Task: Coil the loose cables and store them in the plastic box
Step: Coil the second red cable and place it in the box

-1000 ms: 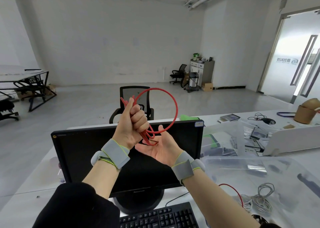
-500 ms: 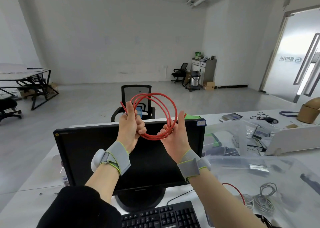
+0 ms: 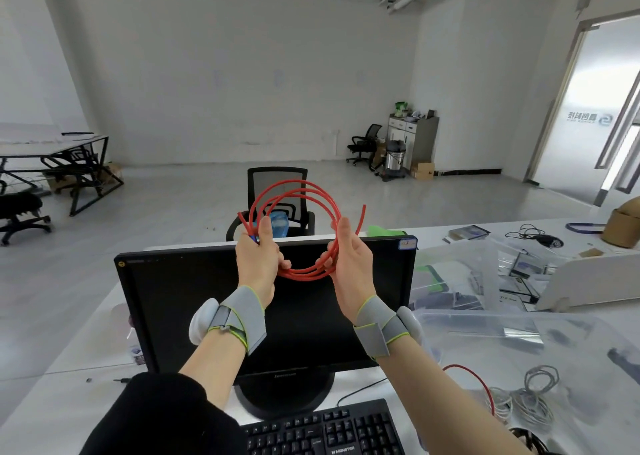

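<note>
Red cable (image 3: 304, 233) is gripped in coils by both hands, left hand (image 3: 258, 264) and right hand (image 3: 351, 264), above a black monitor (image 3: 266, 302) on the white table (image 3: 519, 233); a clear plastic box (image 3: 519, 350) is set at right, in a bare white room

Head-worn view — forward, slightly downward

Both arms were raised, forearms angled inward, grey straps on both wrists. Left hand (image 3: 259, 260) gripped the cable (image 3: 304, 271), thumb upright. Right hand (image 3: 350, 261) pinched the same cable, fingers curled round it.
</note>
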{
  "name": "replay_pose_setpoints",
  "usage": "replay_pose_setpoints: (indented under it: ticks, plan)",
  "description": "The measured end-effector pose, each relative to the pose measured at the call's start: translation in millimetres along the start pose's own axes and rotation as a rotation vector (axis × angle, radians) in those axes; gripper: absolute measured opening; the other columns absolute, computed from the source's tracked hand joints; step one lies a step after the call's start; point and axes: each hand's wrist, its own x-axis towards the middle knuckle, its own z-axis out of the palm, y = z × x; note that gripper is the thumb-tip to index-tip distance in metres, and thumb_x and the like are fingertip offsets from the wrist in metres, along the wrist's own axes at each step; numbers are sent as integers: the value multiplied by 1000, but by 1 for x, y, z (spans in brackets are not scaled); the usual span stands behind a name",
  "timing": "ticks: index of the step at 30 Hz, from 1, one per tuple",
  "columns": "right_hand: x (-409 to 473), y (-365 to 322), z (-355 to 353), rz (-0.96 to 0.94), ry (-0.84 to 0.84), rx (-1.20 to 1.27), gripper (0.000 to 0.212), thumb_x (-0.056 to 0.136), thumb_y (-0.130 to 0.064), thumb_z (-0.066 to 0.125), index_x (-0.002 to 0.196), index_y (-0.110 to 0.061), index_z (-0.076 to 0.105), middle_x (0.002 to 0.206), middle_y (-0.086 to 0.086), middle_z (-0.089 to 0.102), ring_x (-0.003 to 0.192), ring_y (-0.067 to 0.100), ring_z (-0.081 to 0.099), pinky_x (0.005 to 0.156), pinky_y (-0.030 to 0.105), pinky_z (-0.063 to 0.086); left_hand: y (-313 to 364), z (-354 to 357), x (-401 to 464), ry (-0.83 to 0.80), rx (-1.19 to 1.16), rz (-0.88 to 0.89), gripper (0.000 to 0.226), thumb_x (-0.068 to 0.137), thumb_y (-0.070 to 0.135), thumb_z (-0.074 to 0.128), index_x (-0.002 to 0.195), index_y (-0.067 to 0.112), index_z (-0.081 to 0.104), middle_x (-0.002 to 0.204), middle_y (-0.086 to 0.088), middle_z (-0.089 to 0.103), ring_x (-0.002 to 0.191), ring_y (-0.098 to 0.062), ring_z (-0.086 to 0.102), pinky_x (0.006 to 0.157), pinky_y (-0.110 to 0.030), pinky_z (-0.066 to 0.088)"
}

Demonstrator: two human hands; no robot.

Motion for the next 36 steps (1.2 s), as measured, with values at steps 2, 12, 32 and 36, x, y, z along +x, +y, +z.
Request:
replay_pose_setpoints:
  ticks: [2,12,32,36]
  plan:
    - [1,1,0,-21,53,-50,31,97,-38,44,90,-17,64,57,-1,43,52,11,47,62,28,47,-1,-1,-3,-25,-19,-28,27,101,34,38,100,10,48,53,1,32,34,-4,32,40,-20,41]
    - [12,4,-12,-176,135,-489,36,102,-30,29,75,-26,52,68,-2,51,65,11,52,70,32,50,6,-1,-12,-227,-166,-110,23,102,29,36,91,12,47,49,5,27,37,-5,24,36,-18,28]
    - [29,21,-16,269,175,-161,57,92,-66,21,118,-22,46,70,-5,43,59,8,40,77,35,50,-4,11,-27,-224,-34,48,23,100,34,37,88,16,45,41,8,33,35,-4,26,35,-19,28]
    - [23,11,-23,360,92,-85,56,94,-61,26,95,-13,56,48,-3,37,41,10,38,49,26,42,-5,10,-30,-258,-27,61,24,100,34,37,89,15,45,43,8,32,35,-4,26,35,-18,29]
